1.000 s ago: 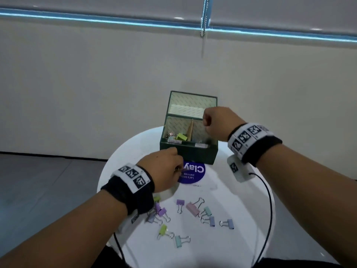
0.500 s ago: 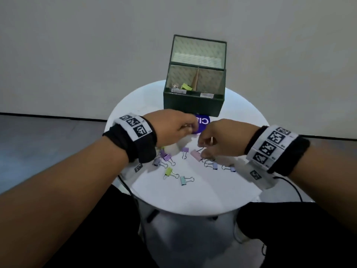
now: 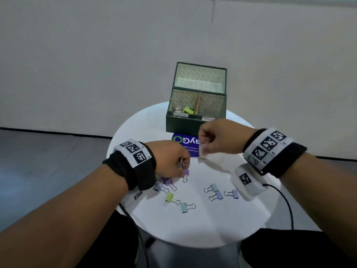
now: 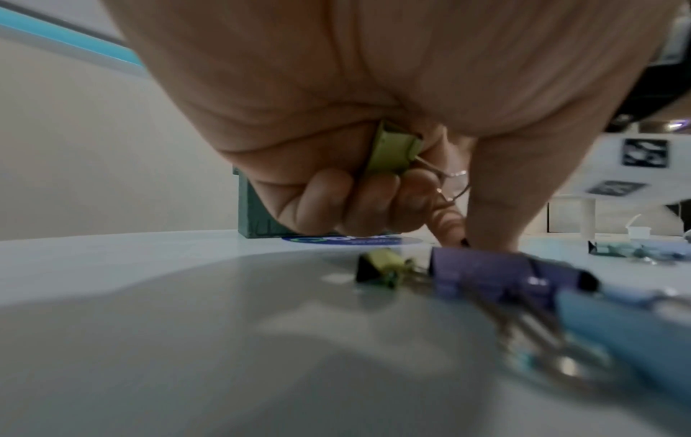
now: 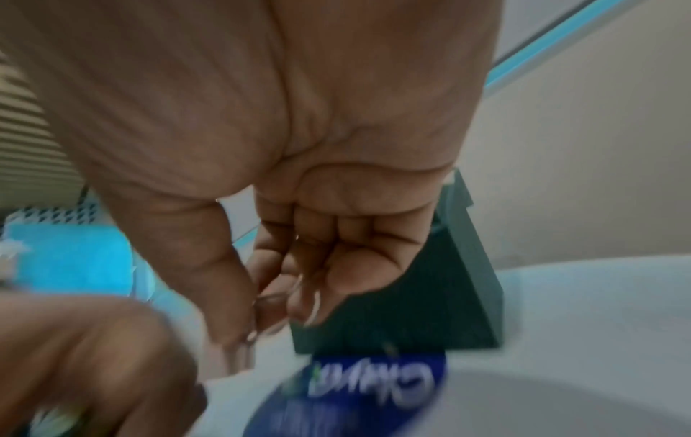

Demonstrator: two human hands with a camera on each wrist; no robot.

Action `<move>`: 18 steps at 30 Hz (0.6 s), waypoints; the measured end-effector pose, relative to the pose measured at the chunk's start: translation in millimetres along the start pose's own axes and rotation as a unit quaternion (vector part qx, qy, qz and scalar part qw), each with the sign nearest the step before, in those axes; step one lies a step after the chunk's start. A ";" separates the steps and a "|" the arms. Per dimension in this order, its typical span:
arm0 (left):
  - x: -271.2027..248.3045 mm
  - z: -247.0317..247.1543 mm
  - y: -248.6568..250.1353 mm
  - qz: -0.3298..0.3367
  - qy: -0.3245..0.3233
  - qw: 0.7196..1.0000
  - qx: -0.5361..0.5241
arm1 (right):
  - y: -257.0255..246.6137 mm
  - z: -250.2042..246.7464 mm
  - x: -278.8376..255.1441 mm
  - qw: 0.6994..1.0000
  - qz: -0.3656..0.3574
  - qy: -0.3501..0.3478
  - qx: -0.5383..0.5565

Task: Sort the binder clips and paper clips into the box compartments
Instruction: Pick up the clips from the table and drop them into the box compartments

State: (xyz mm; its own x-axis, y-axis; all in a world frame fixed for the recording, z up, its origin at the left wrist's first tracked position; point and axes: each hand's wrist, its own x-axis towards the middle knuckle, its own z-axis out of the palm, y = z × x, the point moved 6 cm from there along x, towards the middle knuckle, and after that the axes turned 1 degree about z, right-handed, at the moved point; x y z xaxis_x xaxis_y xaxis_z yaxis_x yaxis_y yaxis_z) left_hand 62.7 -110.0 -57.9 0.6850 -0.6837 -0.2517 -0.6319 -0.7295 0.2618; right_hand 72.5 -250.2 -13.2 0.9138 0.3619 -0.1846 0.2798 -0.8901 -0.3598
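Note:
The dark green box (image 3: pixel 193 125) stands at the table's far side. Its front left compartment holds a green binder clip (image 3: pixel 189 110) and silver paper clips (image 3: pixel 176 109). My left hand (image 3: pixel 184 167) is low over the table. It grips a green binder clip (image 4: pixel 392 153) under its curled fingers, while thumb and index fingertip touch a purple binder clip (image 3: pixel 185 172) (image 4: pixel 482 269). My right hand (image 3: pixel 202 146) hovers just in front of the box and pinches a pale pink binder clip (image 3: pixel 202 151), which is blurred. Several pastel binder clips (image 3: pixel 184 206) lie loose on the table.
The white round table (image 3: pixel 212 229) is small, with its edge close behind the loose clips. A blue round sticker (image 3: pixel 186 142) lies in front of the box. A black cable (image 3: pixel 287 206) hangs from my right wrist. Beyond the table is grey floor.
My right hand has picked the pink clip up off the table and risen toward the box. My left hand has dropped to the purple clip.

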 end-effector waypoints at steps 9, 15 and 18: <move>2.9 -6.8 -6.8 -0.031 0.054 0.997 0.051 | -5.2 -71.8 67.1 0.976 0.022 0.215 0.035; 3.2 -25.1 -9.7 -0.025 0.153 0.986 0.060 | 13.1 -28.9 -2.3 0.993 -0.015 0.108 -0.042; 9.1 -48.7 -12.4 -0.031 0.211 0.977 0.014 | 44.4 11.6 -48.0 0.997 0.038 -0.044 -0.043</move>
State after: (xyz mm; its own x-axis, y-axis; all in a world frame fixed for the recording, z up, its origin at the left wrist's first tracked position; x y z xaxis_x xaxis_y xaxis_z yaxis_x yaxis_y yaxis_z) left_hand 94.4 -106.2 -18.1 0.8074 -0.5725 0.1425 -0.5895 -0.7739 0.2313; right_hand 37.6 -303.9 -30.9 0.9048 0.3117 -0.2902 0.2378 -0.9351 -0.2628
